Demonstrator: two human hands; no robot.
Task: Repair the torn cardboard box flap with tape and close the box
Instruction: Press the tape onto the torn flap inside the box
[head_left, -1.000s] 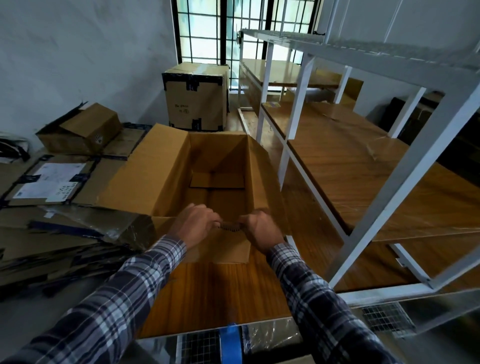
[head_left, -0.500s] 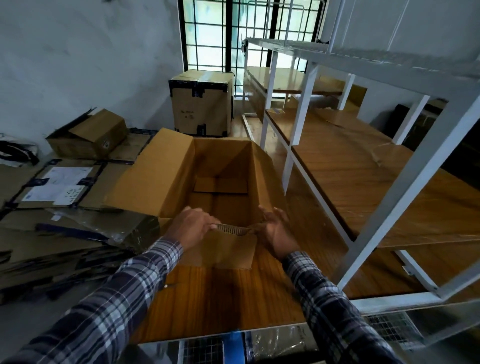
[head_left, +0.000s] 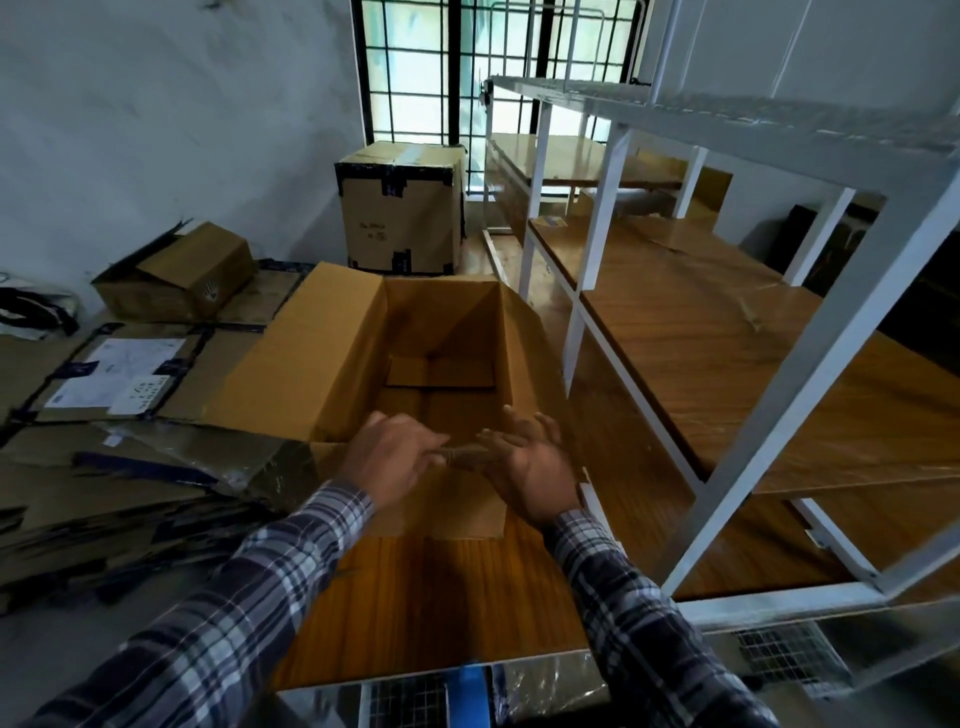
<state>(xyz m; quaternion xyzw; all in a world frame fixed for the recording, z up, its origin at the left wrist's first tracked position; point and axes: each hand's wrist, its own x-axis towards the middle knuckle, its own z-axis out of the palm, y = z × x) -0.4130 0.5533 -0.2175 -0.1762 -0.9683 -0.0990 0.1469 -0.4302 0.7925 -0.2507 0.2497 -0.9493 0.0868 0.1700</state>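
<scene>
Pinching near flap (head_left: 470, 457) edge, left hand (head_left: 387, 457) grips; right hand (head_left: 530, 460) spread loose beside it; cardboard looks light, bendy, tear-prone.

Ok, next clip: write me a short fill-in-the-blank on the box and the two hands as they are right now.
1. The large brown cardboard box on the wooden table has its top ____.
2. The near flap hangs down the box's ____ side.
3. The ____ hand pinches the flap's corrugated edge.
4. The right hand has its fingers ____.

Missing words: open; front; left; spread
</scene>
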